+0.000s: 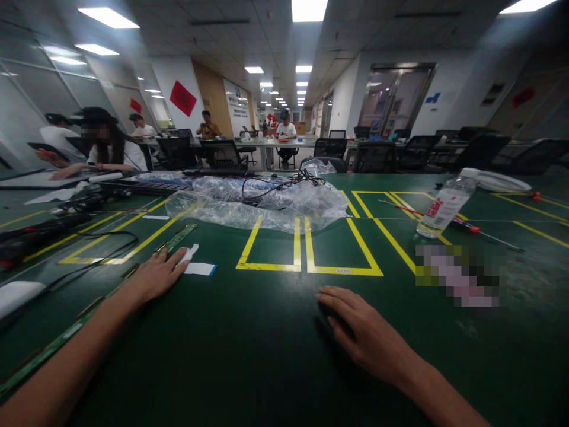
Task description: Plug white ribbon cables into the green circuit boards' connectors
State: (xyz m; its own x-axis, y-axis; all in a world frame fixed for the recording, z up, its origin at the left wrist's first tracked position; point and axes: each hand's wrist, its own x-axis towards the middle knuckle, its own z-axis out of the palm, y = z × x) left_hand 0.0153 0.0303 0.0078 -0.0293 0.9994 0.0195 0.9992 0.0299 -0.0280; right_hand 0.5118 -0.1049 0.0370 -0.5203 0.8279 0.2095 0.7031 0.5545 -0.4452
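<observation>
Circuit strip [181,236] lies under the slack left hand [157,274], the right hand [362,326] unclenched over the table [267,338]

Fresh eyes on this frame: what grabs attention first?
Probably the crumpled clear plastic across the middle of the green tabletop, with a tangled black cable on it. Next, the yellow tape outlines just in front. Then two bare hands: the left hand over a slim green circuit board, the right hand right of centre.
</observation>
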